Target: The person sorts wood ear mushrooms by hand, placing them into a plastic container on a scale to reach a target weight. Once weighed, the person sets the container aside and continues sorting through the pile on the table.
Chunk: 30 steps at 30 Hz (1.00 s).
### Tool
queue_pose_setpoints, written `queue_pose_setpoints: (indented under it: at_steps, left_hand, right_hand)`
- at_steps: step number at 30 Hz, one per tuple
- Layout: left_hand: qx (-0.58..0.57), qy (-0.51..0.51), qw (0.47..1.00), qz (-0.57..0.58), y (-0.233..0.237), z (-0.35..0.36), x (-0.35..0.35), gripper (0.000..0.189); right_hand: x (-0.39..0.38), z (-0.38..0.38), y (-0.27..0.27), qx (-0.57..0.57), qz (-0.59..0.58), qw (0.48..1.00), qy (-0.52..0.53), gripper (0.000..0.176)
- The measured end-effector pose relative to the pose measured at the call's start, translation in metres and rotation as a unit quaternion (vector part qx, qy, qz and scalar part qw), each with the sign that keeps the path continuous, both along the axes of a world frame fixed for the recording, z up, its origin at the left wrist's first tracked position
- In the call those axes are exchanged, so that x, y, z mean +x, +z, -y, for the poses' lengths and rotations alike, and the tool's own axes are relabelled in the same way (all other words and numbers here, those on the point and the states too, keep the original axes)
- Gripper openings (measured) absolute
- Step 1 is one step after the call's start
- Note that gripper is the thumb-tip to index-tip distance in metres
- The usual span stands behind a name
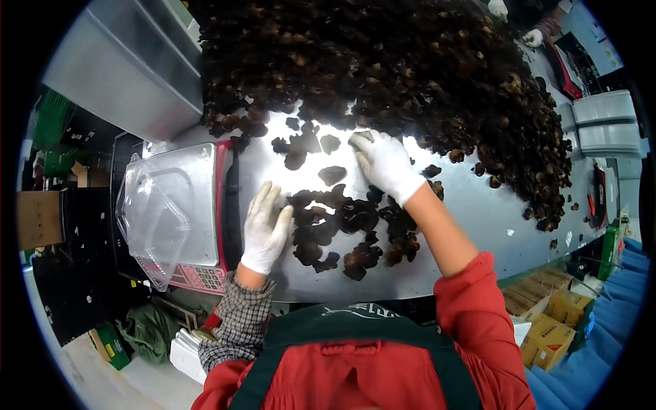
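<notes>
My left hand (266, 229), in a white glove, rests open at the metal table's left part, between a scale and a loose group of dark brown wood ear mushrooms (314, 236). Its fingers point away from me, with the thumb apart, and nothing shows in it. Farther forward, my gloved right hand (384, 162) reaches over the table, fingers stretched and slightly bent, fingertips low near the edge of the big mushroom heap (383, 68). No piece is visible in its fingers. A single mushroom (333, 175) lies between my hands, and a small cluster (298, 149) sits beyond it.
A red-edged scale (174, 205) with clear plastic lids (156, 219) stands at left, before a tall grey metal bin (130, 68). Stacked white trays (607, 123) and another person's gloved hand (534, 38) are at right. Cardboard boxes (549, 340) stand below the right edge.
</notes>
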<state>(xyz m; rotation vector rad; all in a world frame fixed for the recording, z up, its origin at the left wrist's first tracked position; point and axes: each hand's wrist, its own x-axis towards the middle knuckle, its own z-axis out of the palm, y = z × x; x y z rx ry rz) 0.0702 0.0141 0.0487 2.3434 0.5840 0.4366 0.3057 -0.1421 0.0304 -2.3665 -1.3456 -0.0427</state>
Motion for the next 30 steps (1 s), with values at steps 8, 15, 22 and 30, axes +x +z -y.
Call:
queue_pose_setpoints:
  at_steps: [8, 15, 22, 30]
  left_hand:
    - [0.148, -0.052, 0.986, -0.055, -0.042, -0.041, 0.093, 0.061]
    - [0.013, -0.122, 0.992, 0.014, 0.004, 0.000, 0.059, 0.038]
    - [0.030, 0.031, 0.998, -0.046, -0.013, 0.005, -0.062, 0.056]
    - [-0.003, -0.099, 0.995, -0.011, -0.026, 0.047, -0.059, 0.084]
  right_hand:
    - [0.012, 0.023, 0.011, -0.014, -0.053, 0.997, -0.051, 0.029]
    - [0.016, 0.173, 0.008, 0.128, -0.143, 0.963, -0.187, 0.038]
    - [-0.061, 0.238, -0.018, 0.141, -0.089, 0.956, -0.241, 0.032]
    - [-0.069, 0.185, 0.037, 0.155, -0.167, 0.962, -0.148, 0.018]
